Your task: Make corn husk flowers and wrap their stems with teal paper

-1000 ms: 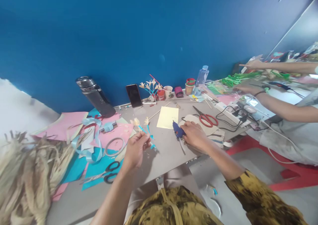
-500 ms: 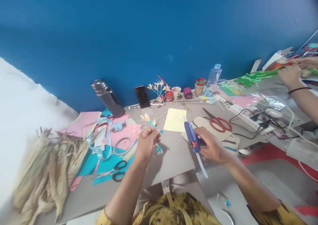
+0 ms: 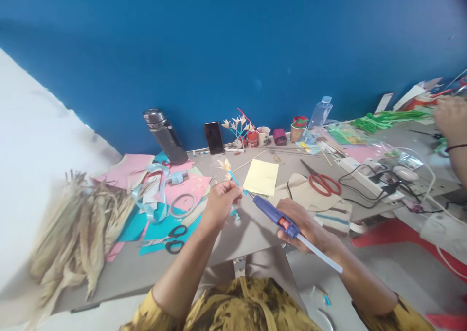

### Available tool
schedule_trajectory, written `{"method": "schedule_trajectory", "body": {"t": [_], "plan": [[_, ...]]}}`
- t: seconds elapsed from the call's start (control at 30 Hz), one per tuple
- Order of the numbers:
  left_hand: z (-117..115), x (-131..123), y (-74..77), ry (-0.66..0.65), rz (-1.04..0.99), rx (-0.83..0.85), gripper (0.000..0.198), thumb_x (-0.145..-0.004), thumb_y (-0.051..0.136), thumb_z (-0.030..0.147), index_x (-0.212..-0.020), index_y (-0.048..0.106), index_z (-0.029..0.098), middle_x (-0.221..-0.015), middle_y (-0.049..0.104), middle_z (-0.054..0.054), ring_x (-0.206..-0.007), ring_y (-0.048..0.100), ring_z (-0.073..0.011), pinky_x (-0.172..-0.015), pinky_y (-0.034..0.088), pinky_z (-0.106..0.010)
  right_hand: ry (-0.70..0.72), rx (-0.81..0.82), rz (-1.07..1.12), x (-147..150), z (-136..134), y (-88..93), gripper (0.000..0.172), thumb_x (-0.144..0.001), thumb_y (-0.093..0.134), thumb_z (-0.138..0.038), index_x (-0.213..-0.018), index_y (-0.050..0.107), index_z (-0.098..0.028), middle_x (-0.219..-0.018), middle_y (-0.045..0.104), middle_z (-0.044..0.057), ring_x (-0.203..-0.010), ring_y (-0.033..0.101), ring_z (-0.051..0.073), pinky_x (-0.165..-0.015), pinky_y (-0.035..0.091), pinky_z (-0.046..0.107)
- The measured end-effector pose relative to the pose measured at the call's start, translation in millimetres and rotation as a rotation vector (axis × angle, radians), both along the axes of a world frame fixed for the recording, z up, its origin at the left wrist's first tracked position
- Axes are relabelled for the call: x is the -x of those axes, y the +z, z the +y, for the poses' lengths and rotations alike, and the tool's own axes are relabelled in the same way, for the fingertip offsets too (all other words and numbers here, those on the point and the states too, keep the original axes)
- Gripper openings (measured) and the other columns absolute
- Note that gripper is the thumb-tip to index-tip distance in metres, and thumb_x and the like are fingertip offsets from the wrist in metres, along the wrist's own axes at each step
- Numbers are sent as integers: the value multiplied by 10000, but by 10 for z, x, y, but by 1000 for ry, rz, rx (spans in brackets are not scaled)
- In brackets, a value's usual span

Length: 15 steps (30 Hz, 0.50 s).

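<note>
My left hand (image 3: 222, 202) pinches a small handmade flower (image 3: 226, 166) with pale petals and a blue-wrapped stem. Its fingers hide part of the stem. In my right hand (image 3: 301, 221) is a blue hot glue gun (image 3: 272, 211), a white glue stick jutting out of its back end. The gun's nozzle points left and is right by the blue stem at my left fingertips; I cannot tell whether they touch. Beyond the hands lies a yellow paper sheet (image 3: 261, 177). Red-handled scissors (image 3: 323, 182) rest on beige cloth (image 3: 299, 191) to the right.
Dried corn husks (image 3: 78, 238), black-handled scissors (image 3: 175, 239) and a tape roll (image 3: 183, 205) lie at left. A thermos (image 3: 166, 137), phone (image 3: 213, 137) and finished flowers (image 3: 239, 126) stand along the wall. A power strip (image 3: 368, 177) with cords and a co-worker's hand (image 3: 450, 119) are at right.
My right hand has swung the glue gun from nearly upright to a leftward tilt, bringing its nozzle to the flower stem. The co-worker's hand has shifted right, partly through the view's own movement.
</note>
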<state>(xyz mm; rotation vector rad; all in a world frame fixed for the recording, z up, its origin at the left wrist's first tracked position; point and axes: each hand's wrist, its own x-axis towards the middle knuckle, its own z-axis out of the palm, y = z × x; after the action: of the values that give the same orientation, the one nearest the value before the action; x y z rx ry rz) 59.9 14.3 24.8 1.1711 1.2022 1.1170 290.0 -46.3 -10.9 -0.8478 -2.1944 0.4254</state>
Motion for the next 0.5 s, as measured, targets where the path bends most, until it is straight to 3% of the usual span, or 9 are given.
{"method": "schedule_trajectory", "body": {"t": [0.2, 0.5], "plan": [[-36, -37, 37, -39, 31, -17, 252, -649, 725, 344, -536, 584, 167, -526, 552, 12, -530, 460, -106, -586, 359, -260, -2, -4, -7, -5, 6, 29, 435, -1022, 328, -598, -826, 450, -230, -747, 512, 26, -681, 468, 201, -674, 394, 340], [-29, -55, 44, -44, 11, -20, 248, -648, 734, 324, -517, 590, 171, -518, 540, 5, -516, 440, -106, -566, 351, -260, 6, 34, -23, -65, 17, -81, 359, -1017, 391, -530, -829, 447, -229, -754, 506, 21, -682, 448, 197, -682, 365, 342]]}}
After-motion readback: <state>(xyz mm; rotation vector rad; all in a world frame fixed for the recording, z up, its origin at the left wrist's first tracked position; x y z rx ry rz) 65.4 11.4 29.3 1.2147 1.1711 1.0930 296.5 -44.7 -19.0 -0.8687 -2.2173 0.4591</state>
